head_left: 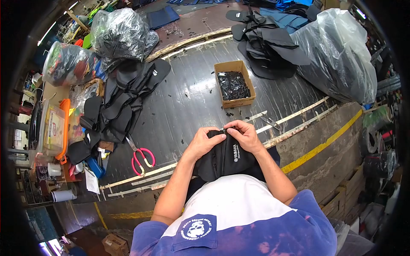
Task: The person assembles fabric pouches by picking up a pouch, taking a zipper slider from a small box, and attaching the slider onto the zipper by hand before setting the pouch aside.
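Observation:
A black fabric pouch [220, 157] with a zipper and white YAMAHA lettering rests against my body at the table's near edge. My left hand [206, 143] pinches its top edge beside the zipper end. Close beside it, my right hand [243, 135] grips the same edge with thumb and index finger. Something small and pale shows between the fingertips, too small to make out. An open cardboard box [238, 103] of small black parts stands beyond my hands.
Red-handled scissors [143, 161] lie to the left, near piled black fabric pieces [124, 104]. More black pieces [269, 51] and a large clear plastic bag [337, 55] are at the back right. An orange-rimmed plastic box [64, 130] stands far left.

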Available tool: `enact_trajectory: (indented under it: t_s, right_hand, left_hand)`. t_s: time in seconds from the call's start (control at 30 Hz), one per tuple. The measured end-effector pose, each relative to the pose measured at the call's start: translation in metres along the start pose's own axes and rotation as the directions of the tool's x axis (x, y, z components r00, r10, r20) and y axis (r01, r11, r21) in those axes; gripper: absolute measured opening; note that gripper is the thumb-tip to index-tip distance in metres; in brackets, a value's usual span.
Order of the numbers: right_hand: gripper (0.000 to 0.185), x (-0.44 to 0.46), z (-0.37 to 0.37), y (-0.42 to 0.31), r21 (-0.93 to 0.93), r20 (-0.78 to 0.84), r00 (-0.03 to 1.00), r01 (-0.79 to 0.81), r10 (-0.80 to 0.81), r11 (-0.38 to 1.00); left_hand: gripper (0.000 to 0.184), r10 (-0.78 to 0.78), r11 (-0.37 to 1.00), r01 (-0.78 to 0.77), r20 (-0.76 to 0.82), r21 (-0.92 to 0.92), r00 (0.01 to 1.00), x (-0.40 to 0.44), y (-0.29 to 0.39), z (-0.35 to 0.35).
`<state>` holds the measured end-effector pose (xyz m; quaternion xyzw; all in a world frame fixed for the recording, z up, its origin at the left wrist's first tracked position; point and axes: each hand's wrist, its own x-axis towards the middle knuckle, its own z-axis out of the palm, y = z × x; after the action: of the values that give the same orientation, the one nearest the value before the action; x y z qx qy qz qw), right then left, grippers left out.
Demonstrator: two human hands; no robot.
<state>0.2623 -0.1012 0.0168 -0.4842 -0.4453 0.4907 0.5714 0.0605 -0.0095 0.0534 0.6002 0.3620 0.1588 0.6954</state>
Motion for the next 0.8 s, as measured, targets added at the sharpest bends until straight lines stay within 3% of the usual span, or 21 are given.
enact_trajectory:
  t_s: [0.13,0.4,0.63,0.8]
  right_hand:
    - [0.017,0.0005,-0.0002,0.0012,-0.046,0.004,0.999,0.041,-0.041,0.998]
    - [0.017,-0.0011,0.0001,0.0009,0.039,0.006,1.000,-0.009,0.009,0.999]
    - [0.018,0.0010,-0.0011,0.0001,-0.010,0.065,0.993,0.100,-0.099,0.995]
    - [0.017,0.0002,-0.0005,-0.0001,0.000,0.039,0.999,0.030,-0.030,1.000]
  left_hand:
    - [0.021,0.003,1.000,-0.003,-0.003,-0.006,1.000,0.0010,-0.0019,0.0006]
    - [0.020,0.014,0.999,-0.015,-0.009,-0.038,1.000,0.0005,-0.0029,0.0015]
    - [0.021,0.022,0.999,-0.022,-0.014,-0.026,1.000,-0.0003,-0.0050,0.0002]
    - [0.021,0.034,0.999,-0.035,0.010,0.040,0.999,-0.0019,0.0034,-0.0031]
